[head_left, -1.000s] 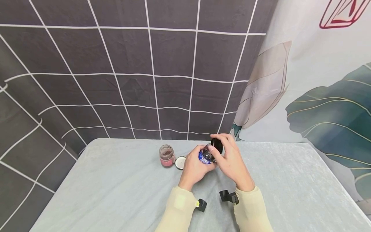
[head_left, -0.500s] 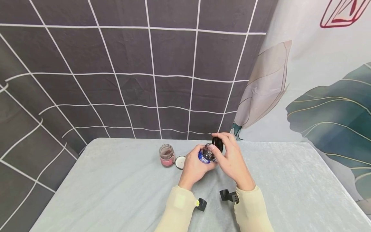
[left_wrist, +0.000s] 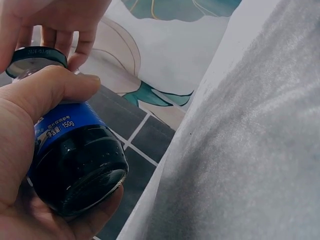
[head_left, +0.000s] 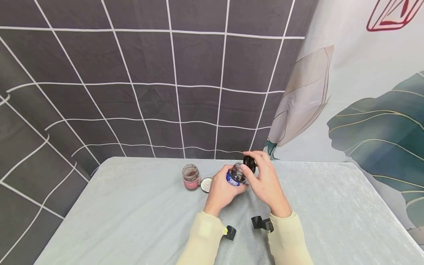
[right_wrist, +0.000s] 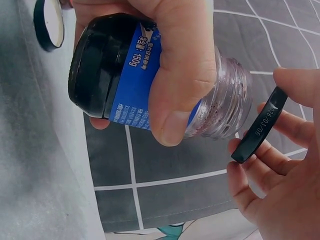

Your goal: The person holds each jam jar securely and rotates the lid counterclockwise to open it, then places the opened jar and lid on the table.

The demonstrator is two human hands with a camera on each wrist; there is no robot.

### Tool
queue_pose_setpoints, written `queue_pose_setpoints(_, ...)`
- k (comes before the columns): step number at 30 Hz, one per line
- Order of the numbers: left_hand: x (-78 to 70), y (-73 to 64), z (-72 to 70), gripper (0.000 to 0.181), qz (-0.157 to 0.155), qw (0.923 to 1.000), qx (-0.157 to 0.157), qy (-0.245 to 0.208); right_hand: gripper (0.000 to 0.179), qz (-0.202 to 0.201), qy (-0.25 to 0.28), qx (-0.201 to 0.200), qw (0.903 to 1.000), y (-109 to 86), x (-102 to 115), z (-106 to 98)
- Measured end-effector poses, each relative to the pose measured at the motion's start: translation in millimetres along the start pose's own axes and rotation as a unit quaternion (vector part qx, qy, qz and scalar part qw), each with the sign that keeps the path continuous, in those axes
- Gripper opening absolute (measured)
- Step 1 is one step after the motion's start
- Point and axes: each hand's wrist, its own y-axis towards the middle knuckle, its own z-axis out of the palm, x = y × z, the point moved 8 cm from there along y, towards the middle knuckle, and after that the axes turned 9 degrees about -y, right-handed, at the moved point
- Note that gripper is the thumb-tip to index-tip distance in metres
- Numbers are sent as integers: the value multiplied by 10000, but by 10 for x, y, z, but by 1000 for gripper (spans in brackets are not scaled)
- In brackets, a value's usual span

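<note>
My left hand (head_left: 222, 188) grips a glass jar (head_left: 234, 176) with a blue label and dark contents, its thumb across the label in the left wrist view. The jar's threaded mouth (right_wrist: 231, 102) is uncovered and tilted toward my right hand. Between thumb and fingers, my right hand (head_left: 265, 184) holds a black lid (right_wrist: 260, 125) by its edge. In the right wrist view the lid stands tilted just off the mouth. A printed date shows on its side. Close to my left hand, a second lid (head_left: 206, 184) lies on the table with its pale inside up.
Left of the hands an uncovered glass jar (head_left: 191, 177) with a pink-red lower part stands on the grey cloth-covered table (head_left: 132, 213). Behind the table hangs a dark grid-patterned curtain (head_left: 149, 99), with a pale leaf-print cloth (head_left: 351, 88) at the right.
The black lid has shifted slightly up and away from the jar's mouth with my right hand. My left hand keeps its grip on the jar, which barely moves.
</note>
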Motion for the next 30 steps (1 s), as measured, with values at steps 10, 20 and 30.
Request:
queue_pose_setpoints(10, 16, 4, -16, 58, -38, 10000, -27, -63, 36, -2, 50, -87, 9999, 14, -38, -18)
queue_pose_setpoints(20, 19, 0, -18, 58, -24, 10000, -4, -86, 36, 58, 53, -131, 9999, 3, -88, -23)
queue_pose_setpoints(30, 41, 7, -20, 59, -80, 10000, 0, -56, 37, 102, 5, -157, 9998, 3, -103, -28)
